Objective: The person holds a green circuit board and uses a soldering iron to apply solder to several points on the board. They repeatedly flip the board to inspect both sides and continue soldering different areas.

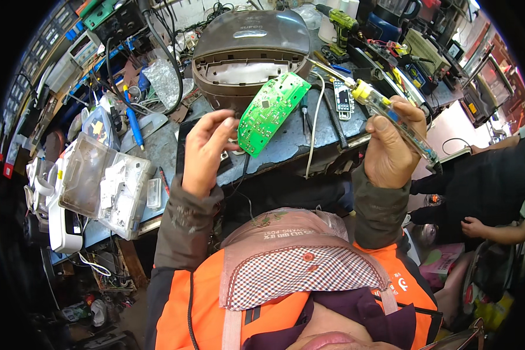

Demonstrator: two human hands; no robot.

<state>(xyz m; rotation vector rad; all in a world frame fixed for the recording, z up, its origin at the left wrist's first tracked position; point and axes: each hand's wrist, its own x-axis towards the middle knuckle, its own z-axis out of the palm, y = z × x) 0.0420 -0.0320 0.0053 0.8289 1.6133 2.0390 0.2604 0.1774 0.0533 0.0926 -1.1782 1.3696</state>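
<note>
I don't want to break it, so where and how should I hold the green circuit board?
I'd pinch the green circuit board by its thin edge, coming from the left, where the left hand is. It's flat and tilted, with small parts across its face, so an edge grip should keep fingers off them.

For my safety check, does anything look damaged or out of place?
The brown, rounded, glossy appliance looks partly dismantled: its front gapes open, with an uncased green circuit board outside, by the left hand.
</note>
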